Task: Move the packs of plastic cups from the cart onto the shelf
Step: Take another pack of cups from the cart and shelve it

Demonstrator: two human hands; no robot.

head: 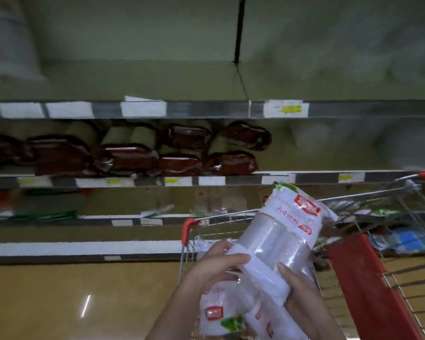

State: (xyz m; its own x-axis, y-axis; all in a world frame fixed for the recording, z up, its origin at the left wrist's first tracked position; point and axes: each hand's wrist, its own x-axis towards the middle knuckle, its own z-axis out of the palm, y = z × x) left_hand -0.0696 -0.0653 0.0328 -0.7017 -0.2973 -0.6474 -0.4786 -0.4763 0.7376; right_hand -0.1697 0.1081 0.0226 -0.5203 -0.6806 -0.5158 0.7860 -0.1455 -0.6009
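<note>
I see both hands, left hand (221,263) and right hand (297,290), holding a cup pack (277,239) over the cart (353,241), near the shelf (206,109).

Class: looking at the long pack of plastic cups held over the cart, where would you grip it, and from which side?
Grip the pack of plastic cups around its lower middle, one hand per long side, as the left hand and right hand do now. It is a long, rounded, slippery-looking sleeve tilted upward, so opposed side grips probably steady it best.
</note>
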